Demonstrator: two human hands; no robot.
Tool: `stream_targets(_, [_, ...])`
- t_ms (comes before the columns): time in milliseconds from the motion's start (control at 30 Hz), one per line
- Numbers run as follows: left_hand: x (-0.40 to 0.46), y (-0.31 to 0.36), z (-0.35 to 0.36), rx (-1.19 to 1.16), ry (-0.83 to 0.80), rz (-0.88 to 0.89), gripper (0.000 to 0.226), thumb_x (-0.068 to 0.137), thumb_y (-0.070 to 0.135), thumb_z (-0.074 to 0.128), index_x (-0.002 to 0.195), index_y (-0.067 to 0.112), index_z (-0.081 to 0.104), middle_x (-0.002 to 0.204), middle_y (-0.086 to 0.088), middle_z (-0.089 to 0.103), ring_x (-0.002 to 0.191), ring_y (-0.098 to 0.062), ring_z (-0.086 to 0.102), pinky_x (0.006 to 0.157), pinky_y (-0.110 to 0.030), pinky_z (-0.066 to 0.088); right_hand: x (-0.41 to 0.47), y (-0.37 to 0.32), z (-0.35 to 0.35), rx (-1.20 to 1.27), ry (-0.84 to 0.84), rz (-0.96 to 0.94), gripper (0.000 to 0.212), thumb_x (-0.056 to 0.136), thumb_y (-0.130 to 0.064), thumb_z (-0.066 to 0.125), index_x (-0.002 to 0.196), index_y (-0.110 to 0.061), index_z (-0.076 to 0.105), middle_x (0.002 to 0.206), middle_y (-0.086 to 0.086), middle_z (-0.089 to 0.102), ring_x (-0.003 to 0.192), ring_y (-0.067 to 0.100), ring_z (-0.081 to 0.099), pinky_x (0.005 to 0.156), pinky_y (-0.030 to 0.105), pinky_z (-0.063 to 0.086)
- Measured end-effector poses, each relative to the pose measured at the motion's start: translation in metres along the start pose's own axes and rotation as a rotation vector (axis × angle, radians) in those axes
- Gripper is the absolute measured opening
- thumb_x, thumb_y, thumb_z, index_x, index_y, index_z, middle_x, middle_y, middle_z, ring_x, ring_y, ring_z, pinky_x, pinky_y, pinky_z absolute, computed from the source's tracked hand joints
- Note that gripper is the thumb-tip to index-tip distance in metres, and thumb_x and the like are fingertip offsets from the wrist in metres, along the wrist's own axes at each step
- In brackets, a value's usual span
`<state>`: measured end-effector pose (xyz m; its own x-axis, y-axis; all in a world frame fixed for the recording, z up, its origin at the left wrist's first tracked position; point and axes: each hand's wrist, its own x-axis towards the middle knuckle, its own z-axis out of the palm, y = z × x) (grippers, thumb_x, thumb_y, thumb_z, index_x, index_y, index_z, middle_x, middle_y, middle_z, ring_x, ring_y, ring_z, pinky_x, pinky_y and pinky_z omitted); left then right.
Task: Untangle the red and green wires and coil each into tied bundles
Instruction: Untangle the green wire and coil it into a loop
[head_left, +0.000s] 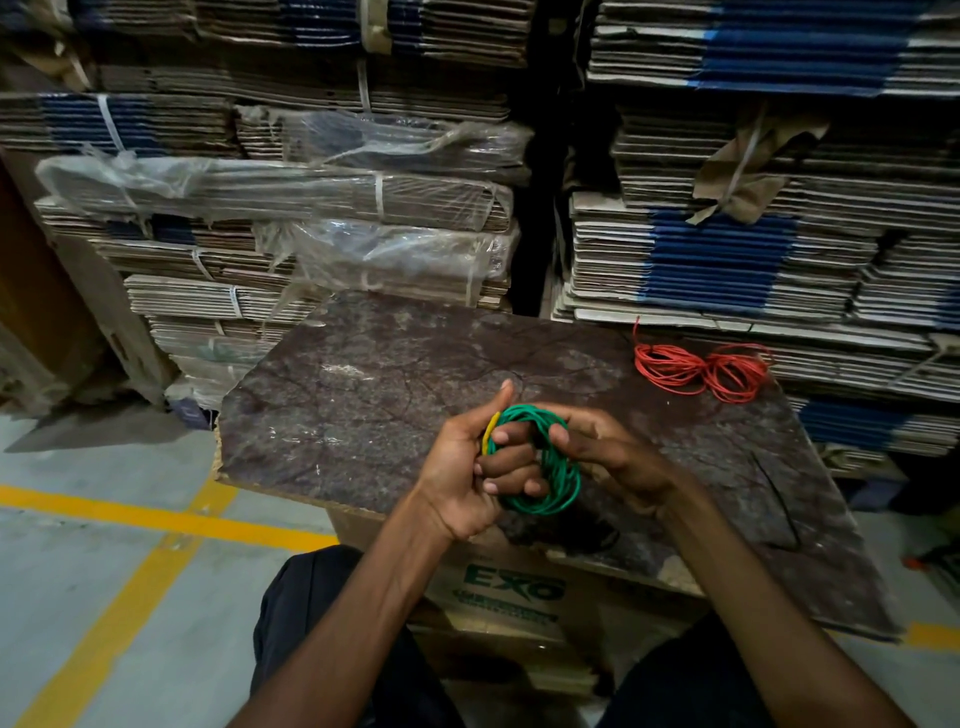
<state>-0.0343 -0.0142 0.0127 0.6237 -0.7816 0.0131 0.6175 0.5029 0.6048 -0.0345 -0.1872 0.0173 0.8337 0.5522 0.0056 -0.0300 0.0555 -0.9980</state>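
I am gripping the green coil (550, 467) at frame center, left hand (467, 478) curled through it, right hand (602, 447) seemingly pinching its top; red coil (701, 369) is lying upper right.

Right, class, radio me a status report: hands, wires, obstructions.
Left hand grips green wire coil; right hand pinches its top. Red wire bundle lies apart on dark worn board. Nothing obstructing.

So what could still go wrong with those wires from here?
The green coil looks untied and is held only by the left hand and right hand; a slack grip could let the loops spring apart. The red bundle lies near the board's far right edge with a loose end sticking up, so it might snag or slide off.
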Motion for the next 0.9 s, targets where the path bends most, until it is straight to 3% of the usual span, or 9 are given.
stream_targets(67, [0.002,-0.001,-0.003,-0.026,-0.041,-0.023,0.047,0.091,0.046,0.057,0.055,0.016,0.052,0.036,0.003,0.021,0.032,-0.014,0.021,0.058,-0.028,0.047,-0.001,0.001,-0.001,0.006,0.025,-0.01,0.061,0.071,-0.056,0.077,0.122,-0.023,0.067,0.124,0.008,0.066,0.115,0.023,0.06,0.103,0.042,0.043])
stream_targets(167, [0.005,-0.001,-0.004,-0.049,-0.074,-0.035,0.05,0.094,0.047,0.052,0.055,0.015,0.054,0.036,0.003,0.024,0.033,-0.015,0.024,0.059,-0.028,0.046,-0.005,0.0,-0.003,-0.024,0.083,-0.022,0.055,0.073,-0.052,0.077,0.118,-0.021,0.069,0.118,0.007,0.069,0.11,0.02,0.062,0.095,0.034,0.048])
stream_targets(267, [0.007,-0.001,-0.005,-0.029,-0.037,-0.041,0.049,0.09,0.047,0.058,0.052,0.017,0.052,0.035,0.003,0.021,0.032,-0.015,0.021,0.058,-0.027,0.045,-0.009,0.002,-0.007,-0.066,0.208,-0.05,0.037,0.08,-0.03,0.072,0.112,-0.013,0.07,0.107,0.005,0.072,0.097,0.013,0.065,0.082,0.024,0.052])
stream_targets(433, [0.013,-0.006,0.0,0.043,0.18,-0.045,0.06,0.092,0.053,0.036,0.043,0.021,0.042,0.027,0.005,0.024,0.024,-0.01,0.025,0.052,-0.025,0.041,-0.016,0.011,-0.01,-0.073,0.284,-0.079,0.033,0.08,-0.019,0.075,0.109,-0.004,0.069,0.096,0.005,0.074,0.087,0.01,0.066,0.075,0.019,0.053])
stream_targets(600, [0.03,-0.014,0.011,0.257,0.431,0.022,0.062,0.095,0.058,0.032,0.044,0.023,0.036,0.032,0.006,0.019,0.027,-0.009,0.022,0.051,-0.027,0.036,-0.017,0.025,-0.01,-0.108,0.446,-0.19,0.023,0.08,-0.017,0.066,0.102,-0.012,0.071,0.093,0.001,0.076,0.085,0.008,0.067,0.077,0.021,0.055])
stream_targets(767, [0.045,-0.028,0.016,0.538,0.63,0.24,0.056,0.083,0.062,0.057,0.052,0.019,0.038,0.041,0.003,0.026,0.034,-0.011,0.024,0.044,-0.023,0.032,-0.014,0.035,-0.012,-0.247,0.56,-0.268,0.022,0.091,-0.003,0.062,0.097,-0.023,0.069,0.089,-0.014,0.074,0.082,-0.002,0.065,0.077,0.016,0.05])
stream_targets(900, [0.057,-0.036,0.008,0.77,0.62,0.367,0.043,0.059,0.054,0.076,0.063,0.013,0.064,0.049,-0.001,0.048,0.04,-0.012,0.038,0.043,-0.023,0.031,-0.015,0.04,-0.022,-0.297,0.543,-0.306,0.027,0.092,-0.003,0.052,0.101,-0.023,0.066,0.095,-0.019,0.072,0.091,-0.003,0.064,0.084,0.015,0.049])
